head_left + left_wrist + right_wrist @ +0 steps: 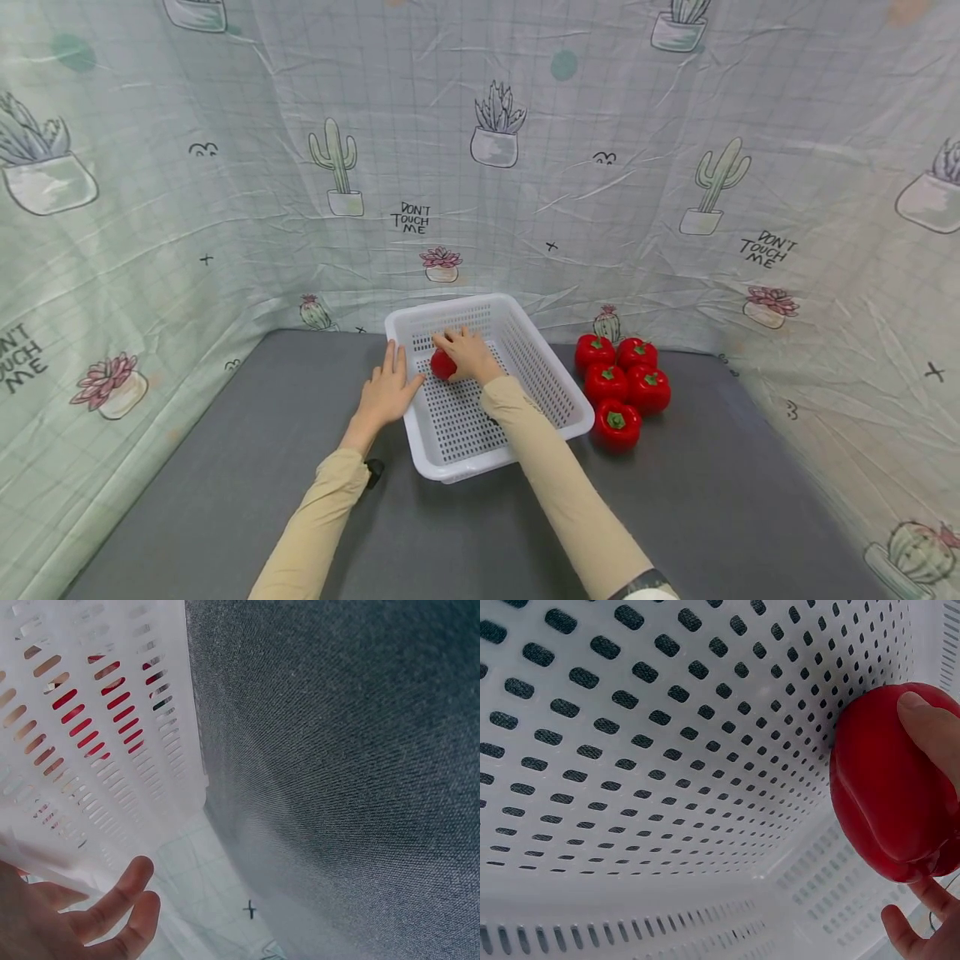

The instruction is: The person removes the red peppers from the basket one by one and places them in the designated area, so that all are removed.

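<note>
A white perforated plastic basket (525,379) stands tilted in plan on the grey table. Inside it, my right hand (468,354) grips a red bell pepper (442,364) near the left wall. In the right wrist view, the thumb (930,727) lies on one side of the pepper (889,780) and fingers show below it, close to the basket floor (667,750). My left hand (387,392) rests at the basket's left rim, fingers extended. Its fingers (124,892) show outside the slotted wall (97,742) in the left wrist view, with red visible through the slots.
Several red bell peppers (626,385) with green stems sit clustered on the table, right of the basket. Behind the table (247,475) hangs a wrinkled curtain (420,167) printed with cacti, which also lines both sides.
</note>
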`<action>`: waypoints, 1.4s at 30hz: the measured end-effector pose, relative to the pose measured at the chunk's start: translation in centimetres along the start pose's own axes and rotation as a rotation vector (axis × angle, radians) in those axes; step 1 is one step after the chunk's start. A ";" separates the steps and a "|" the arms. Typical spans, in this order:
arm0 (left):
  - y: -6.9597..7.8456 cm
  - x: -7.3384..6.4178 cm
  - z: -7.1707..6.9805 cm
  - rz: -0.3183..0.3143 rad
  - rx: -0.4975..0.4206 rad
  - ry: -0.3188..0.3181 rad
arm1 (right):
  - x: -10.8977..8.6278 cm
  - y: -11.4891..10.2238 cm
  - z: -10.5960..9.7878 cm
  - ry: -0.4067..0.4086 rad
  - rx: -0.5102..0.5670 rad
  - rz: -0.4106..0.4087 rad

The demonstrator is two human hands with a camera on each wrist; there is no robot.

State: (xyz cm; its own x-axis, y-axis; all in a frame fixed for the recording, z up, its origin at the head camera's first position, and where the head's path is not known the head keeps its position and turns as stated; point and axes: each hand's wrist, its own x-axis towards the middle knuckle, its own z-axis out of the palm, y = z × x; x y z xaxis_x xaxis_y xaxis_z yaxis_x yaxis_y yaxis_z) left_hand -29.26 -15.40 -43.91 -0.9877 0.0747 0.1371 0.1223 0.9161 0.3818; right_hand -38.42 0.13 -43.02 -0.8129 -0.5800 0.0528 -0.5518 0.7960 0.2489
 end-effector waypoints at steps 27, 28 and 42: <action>-0.1 0.4 -0.4 -0.003 -0.022 -0.014 | -0.6 1.1 0.2 -0.089 -0.012 0.079; -0.1 0.4 -0.4 -0.003 -0.024 -0.013 | -0.6 1.2 0.3 -0.095 -0.020 0.079; -0.2 0.5 -0.5 0.007 -0.022 0.002 | -1.3 2.6 -0.1 -0.091 0.013 0.096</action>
State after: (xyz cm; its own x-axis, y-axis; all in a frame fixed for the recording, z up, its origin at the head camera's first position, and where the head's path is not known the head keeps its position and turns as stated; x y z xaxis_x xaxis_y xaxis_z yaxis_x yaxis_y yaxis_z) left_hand -29.71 -15.78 -43.50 -0.9866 0.0808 0.1417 0.1318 0.9066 0.4009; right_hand -38.78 2.90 -42.34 -0.8751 -0.4838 -0.0123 -0.4729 0.8494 0.2341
